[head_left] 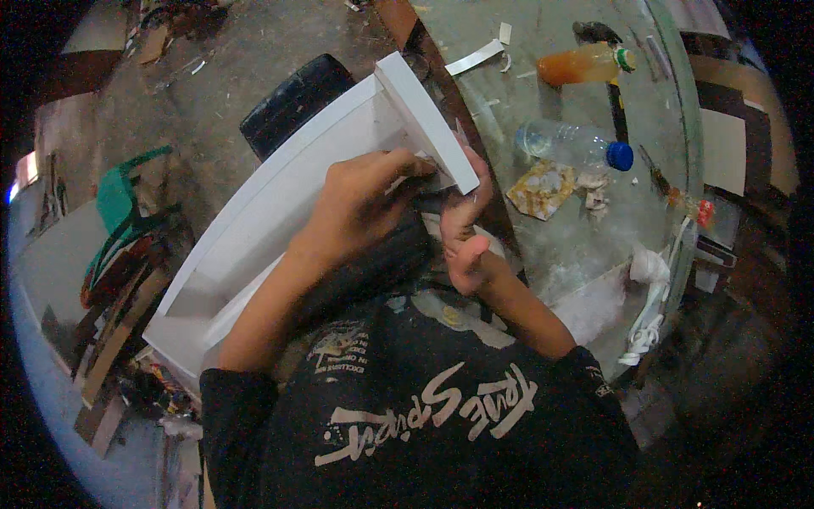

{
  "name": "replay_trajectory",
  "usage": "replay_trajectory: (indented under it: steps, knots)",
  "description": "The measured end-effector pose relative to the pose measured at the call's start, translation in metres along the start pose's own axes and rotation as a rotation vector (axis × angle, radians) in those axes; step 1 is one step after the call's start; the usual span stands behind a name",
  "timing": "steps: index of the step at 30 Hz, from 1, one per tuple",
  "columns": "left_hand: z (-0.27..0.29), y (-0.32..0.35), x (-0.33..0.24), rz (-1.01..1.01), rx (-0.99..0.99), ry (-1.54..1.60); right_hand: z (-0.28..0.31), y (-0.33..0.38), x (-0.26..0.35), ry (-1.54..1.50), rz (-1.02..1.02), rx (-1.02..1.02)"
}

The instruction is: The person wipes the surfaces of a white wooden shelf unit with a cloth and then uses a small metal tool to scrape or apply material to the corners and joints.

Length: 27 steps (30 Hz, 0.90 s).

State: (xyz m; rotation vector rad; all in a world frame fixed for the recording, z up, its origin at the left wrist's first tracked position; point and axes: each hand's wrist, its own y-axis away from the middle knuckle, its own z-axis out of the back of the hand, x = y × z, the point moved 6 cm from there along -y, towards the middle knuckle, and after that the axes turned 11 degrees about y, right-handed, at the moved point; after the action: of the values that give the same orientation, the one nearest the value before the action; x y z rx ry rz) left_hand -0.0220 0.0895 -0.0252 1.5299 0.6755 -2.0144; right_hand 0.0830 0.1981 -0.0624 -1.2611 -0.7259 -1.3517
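Note:
A long white drawer-like box with a narrow end panel lies slanted across my lap. My left hand reaches over its inside, fingers curled and pinched together at the corner by the end panel. What they pinch is small, whitish and mostly hidden. Against the outer side of that same panel, my right hand holds the box's end. Its fingers run up along the panel and partly behind it, while the thumb sticks out towards me.
On the greenish tabletop at right lie a bottle of orange liquid, a clear blue-capped bottle, a hammer and a patterned packet. A black padded object stands beyond the box. Green plastic and wood strips lie left.

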Motion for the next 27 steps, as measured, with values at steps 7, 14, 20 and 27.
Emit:
replay_trajectory:
  steps: [7,14,20,27]
  knots:
    - [-0.005,-0.007,0.0,0.005,-0.098,0.11,0.019,-0.011,0.002,0.124,0.039,0.008]
    - [0.023,0.013,0.012,0.007,-0.653,0.283,0.071,-0.014,-0.006,0.283,-0.045,-0.263]
    - [0.046,0.024,0.009,-0.255,-0.947,0.281,0.05,0.005,0.038,0.622,0.585,-0.014]
    - [0.088,0.043,-0.003,-0.423,-1.058,0.091,-0.006,-0.035,0.058,0.864,0.182,0.536]
